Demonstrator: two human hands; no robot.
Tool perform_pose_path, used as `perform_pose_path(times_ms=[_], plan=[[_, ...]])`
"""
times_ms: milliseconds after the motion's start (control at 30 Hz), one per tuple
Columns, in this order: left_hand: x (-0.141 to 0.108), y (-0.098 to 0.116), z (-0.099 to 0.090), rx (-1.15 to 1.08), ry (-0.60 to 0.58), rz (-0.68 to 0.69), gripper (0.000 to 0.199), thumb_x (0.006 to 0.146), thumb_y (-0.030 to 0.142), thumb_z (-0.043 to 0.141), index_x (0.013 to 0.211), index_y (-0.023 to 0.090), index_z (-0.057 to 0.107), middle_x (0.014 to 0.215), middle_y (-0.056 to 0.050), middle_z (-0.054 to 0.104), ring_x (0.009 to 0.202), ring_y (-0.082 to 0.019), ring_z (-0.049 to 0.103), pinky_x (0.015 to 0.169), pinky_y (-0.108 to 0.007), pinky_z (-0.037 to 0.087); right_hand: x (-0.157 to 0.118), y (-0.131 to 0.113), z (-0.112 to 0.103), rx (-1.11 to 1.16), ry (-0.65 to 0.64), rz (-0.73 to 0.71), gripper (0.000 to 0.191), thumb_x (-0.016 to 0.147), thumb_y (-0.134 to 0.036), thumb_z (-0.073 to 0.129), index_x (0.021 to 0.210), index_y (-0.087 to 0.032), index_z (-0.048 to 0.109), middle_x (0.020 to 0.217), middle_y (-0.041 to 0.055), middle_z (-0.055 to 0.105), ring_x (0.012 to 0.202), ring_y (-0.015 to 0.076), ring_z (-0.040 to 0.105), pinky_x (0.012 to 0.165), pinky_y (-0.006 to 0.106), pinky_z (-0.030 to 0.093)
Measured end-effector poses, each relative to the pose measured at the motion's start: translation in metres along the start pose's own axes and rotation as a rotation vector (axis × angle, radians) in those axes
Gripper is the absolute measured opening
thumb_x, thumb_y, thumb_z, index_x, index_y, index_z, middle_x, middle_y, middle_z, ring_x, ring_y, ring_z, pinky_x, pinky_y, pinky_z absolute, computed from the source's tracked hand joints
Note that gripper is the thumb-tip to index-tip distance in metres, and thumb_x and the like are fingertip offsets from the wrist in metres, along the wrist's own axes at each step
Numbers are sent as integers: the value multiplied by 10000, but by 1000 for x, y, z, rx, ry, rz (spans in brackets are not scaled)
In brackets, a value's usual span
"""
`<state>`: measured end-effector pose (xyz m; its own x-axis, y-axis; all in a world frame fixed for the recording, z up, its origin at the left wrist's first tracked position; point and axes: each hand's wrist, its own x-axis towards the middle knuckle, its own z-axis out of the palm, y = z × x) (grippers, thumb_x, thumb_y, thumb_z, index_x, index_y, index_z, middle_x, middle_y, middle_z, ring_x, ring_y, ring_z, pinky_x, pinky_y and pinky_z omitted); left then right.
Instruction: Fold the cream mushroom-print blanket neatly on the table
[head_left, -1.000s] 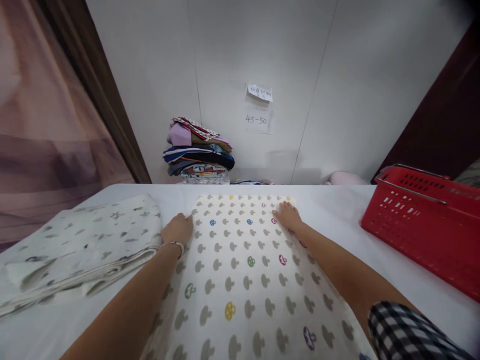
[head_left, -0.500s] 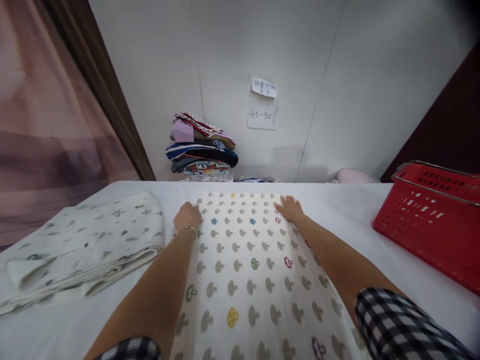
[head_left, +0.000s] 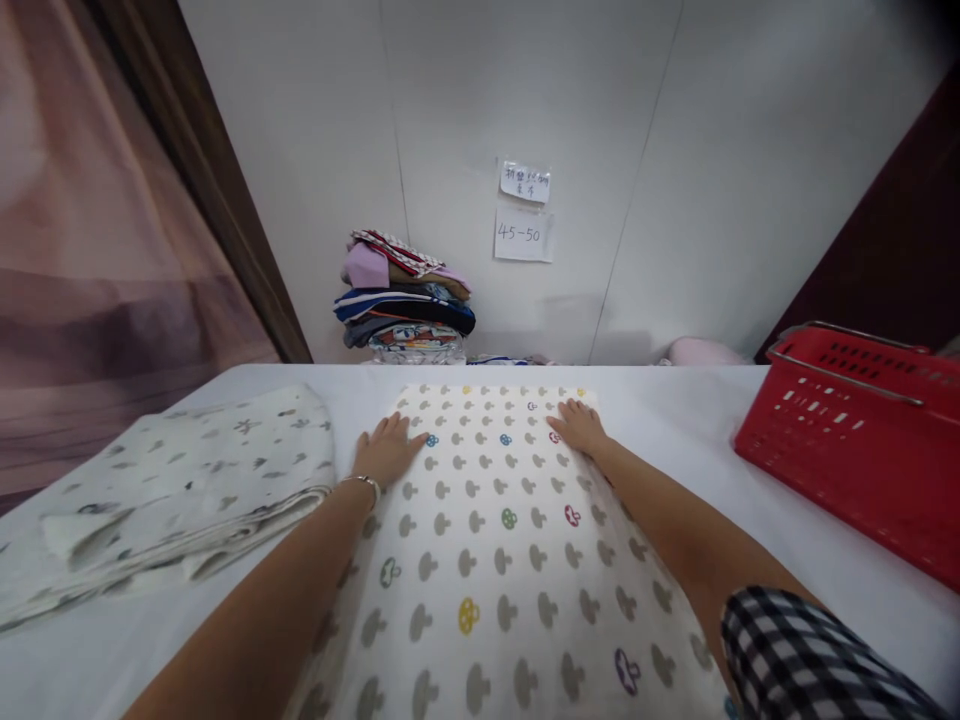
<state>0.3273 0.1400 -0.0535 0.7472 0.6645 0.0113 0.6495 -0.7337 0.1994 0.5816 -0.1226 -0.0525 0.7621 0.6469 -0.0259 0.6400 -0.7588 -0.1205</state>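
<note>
A white cloth (head_left: 487, 540) with grey and coloured mushroom prints lies spread lengthwise on the white table, its near end running out of view at the bottom. My left hand (head_left: 388, 448) rests flat on its far left edge, fingers apart. On the far right part of the cloth, my right hand (head_left: 579, 427) lies with its fingers spread. Neither hand grips anything. To the left, a folded white cloth (head_left: 217, 470) with small leaf-like prints lies on the table.
A red plastic basket (head_left: 847, 440) with metal handles stands at the right. Beyond the table's far edge is a stack of folded fabrics (head_left: 405, 300) against the wall. A pink curtain (head_left: 97, 250) hangs at the left. The white table (head_left: 667, 410) carries the cloths.
My left hand has opened from a closed shape and now lies flat on the cloth's edge. My right hand stays nearly in place. The view has shifted slightly.
</note>
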Motion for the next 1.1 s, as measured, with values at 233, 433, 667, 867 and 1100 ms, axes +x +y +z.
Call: perform_pose_path(times_ms=[233,433,667,867,1100], plan=[[-54,7,-11,70,40,145,598,867,519,340,1374,206,387,1512,-85,213,1396,-271,150,1103,-505,159,-108,-5,-12,26,-65,-126,611,914,-531,242,1432,-209,283,1520,76,175,1400,243,93,1113,429,96],[-140,-10,-1,33,-5,334,604,852,560,358,1381,271,390,1495,-31,256,1390,-255,181,1126,-463,130,-215,15,-2,32,-116,-210,722,887,-630,162,1466,-200,203,1529,60,109,1405,235,54,1130,429,57],[-167,1,-20,12,-82,281,619,863,538,320,1395,226,367,1502,-70,232,1392,-256,172,1114,-476,141,-234,13,-12,5,-97,-179,692,904,-586,213,1461,-176,215,1527,85,111,1405,235,55,1125,428,68],[-235,-6,-17,4,-97,393,629,864,567,294,1400,244,357,1503,-22,227,1399,-226,149,1136,-446,106,-262,26,-6,122,-57,-166,600,900,-540,312,1402,-214,361,1508,64,207,1397,229,125,1127,425,76],[-263,-30,-15,-126,64,333,603,850,566,303,1306,220,492,1451,-33,365,1351,-226,295,1131,-361,226,-283,58,-16,416,115,65,571,927,-464,211,1375,-166,401,1442,48,367,1323,167,335,1090,316,277]])
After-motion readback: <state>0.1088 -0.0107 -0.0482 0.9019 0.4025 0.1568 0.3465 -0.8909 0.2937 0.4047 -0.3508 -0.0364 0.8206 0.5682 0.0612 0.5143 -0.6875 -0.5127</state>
